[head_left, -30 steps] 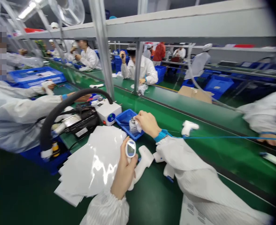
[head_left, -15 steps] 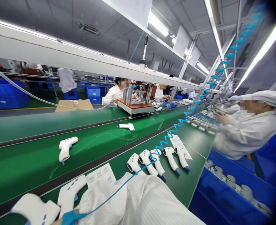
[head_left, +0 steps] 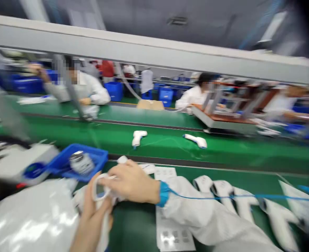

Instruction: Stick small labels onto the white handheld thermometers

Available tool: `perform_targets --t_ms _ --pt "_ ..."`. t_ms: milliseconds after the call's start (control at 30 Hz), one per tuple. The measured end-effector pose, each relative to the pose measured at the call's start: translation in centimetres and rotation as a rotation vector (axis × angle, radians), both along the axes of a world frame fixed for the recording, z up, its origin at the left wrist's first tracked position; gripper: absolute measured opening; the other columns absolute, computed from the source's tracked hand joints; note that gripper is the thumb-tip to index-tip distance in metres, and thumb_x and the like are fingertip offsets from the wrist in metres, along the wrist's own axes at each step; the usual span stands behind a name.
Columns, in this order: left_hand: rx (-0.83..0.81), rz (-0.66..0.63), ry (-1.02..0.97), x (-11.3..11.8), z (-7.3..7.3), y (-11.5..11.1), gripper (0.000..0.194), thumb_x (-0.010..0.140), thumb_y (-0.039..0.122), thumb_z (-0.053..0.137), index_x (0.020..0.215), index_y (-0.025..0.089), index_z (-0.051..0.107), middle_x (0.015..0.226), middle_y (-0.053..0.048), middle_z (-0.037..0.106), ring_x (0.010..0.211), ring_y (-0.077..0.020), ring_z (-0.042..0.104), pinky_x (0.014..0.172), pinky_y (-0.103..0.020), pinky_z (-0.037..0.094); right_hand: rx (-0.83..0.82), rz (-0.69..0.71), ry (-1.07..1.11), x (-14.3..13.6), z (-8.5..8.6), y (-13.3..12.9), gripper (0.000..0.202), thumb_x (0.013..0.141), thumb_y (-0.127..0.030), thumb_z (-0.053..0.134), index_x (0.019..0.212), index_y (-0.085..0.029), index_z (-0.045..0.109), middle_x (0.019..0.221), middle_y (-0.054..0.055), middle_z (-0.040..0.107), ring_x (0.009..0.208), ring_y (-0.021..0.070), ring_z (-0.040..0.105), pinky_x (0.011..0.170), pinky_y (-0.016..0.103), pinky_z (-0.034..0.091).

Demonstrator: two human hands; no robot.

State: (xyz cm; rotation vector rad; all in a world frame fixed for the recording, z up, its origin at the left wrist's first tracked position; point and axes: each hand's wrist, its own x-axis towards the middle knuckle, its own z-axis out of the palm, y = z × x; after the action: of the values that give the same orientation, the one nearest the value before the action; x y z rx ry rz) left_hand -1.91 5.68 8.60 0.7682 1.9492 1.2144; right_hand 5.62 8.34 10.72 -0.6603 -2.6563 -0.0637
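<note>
My left hand (head_left: pixel 90 217) is wrapped round a white infrared thermometer (head_left: pixel 105 227), its ring-shaped head end facing up. My right hand (head_left: pixel 133 182), wearing a blue wrist strap (head_left: pixel 163 193), reaches across from the right with bent fingers on the thermometer's head. Motion blur and the fingers hide whether anything small is between them. Under my right forearm lies a sheet of grey labels (head_left: pixel 174 236). More white thermometers (head_left: pixel 224 192) lie in a row to the right of my sleeve.
A blue tray (head_left: pixel 102 161) holding a metal-topped jar (head_left: pixel 82 162) stands left of my hands, beside a clear plastic bag (head_left: pixel 31 217). Two thermometers (head_left: pixel 139 138) lie on the green conveyor (head_left: pixel 165 140). Co-workers sit opposite, one near a press fixture (head_left: pixel 228 120). The strap's blue cord crosses the right side.
My view has swung left and down. Both hands have come into sight, with a thermometer in them; before, mainly my right sleeve and strap showed. The tray and bag are now visible.
</note>
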Motion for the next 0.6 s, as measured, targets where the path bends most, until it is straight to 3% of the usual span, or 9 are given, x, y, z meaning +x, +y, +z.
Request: perform_targets --t_ms 33,100,200,367,500,600 --pt "0.006 0.016 -0.065 -2.0 -0.1 -1.1 0.054 0.086 0.028 0.043 0.137 0.037 0.029 0.082 0.000 0.057 0.045 -0.0125 0.045 0.042 -0.026 0.038 0.004 0.077 0.037 -0.2 -0.3 -0.3 0.031 0.094 -0.019 0.041 0.116 -0.027 0.062 0.103 0.005 0.067 0.090 0.0209 0.061 0.076 0.037 0.049" --pt "0.097 -0.175 -0.276 -5.2 -0.2 -3.7 0.064 0.084 0.028 0.051 0.140 0.041 0.024 0.080 0.002 0.054 0.040 -0.0079 0.039 0.039 -0.023 0.036 -0.087 0.182 0.153 -0.2 -1.0 -0.7 0.034 0.091 -0.013 0.043 0.118 -0.024 0.060 0.100 0.008 0.065 0.087 0.0215 0.060 0.075 0.038 0.049" --pt "0.201 -0.267 -0.422 -7.6 0.1 -6.4 0.069 0.085 0.030 0.053 0.144 0.039 0.019 0.075 0.003 0.050 0.040 -0.0067 0.039 0.038 -0.021 0.037 -0.247 0.163 0.354 0.0 -2.0 -0.8 0.040 0.091 -0.011 0.041 0.123 -0.031 0.054 0.097 0.007 0.060 0.082 0.0210 0.058 0.068 0.039 0.050" --pt "0.188 -0.202 -0.455 -8.5 1.1 -7.1 0.072 0.083 0.027 0.054 0.145 0.038 0.018 0.068 0.005 0.045 0.042 -0.0078 0.039 0.036 -0.019 0.037 -0.350 0.108 0.509 -1.3 -2.0 -1.6 0.043 0.092 -0.012 0.041 0.124 -0.038 0.052 0.093 0.007 0.054 0.078 0.0212 0.057 0.062 0.038 0.050" --pt "0.202 -0.209 -0.451 -8.7 1.1 -7.6 0.072 0.082 0.027 0.053 0.145 0.037 0.020 0.070 0.004 0.049 0.039 -0.0064 0.040 0.035 -0.019 0.035 -0.192 0.227 0.382 -2.9 -1.5 -2.2 0.049 0.090 -0.011 0.042 0.128 -0.040 0.051 0.094 0.008 0.060 0.079 0.0228 0.058 0.064 0.040 0.048" --pt "0.185 -0.219 -0.400 -8.9 0.9 -8.0 0.071 0.083 0.028 0.053 0.146 0.037 0.019 0.071 0.004 0.051 0.039 -0.0067 0.041 0.037 -0.020 0.036 -0.064 0.265 0.277 -3.8 -1.5 -1.2 0.046 0.090 -0.011 0.041 0.125 -0.038 0.055 0.095 0.007 0.064 0.079 0.0236 0.058 0.068 0.041 0.047"
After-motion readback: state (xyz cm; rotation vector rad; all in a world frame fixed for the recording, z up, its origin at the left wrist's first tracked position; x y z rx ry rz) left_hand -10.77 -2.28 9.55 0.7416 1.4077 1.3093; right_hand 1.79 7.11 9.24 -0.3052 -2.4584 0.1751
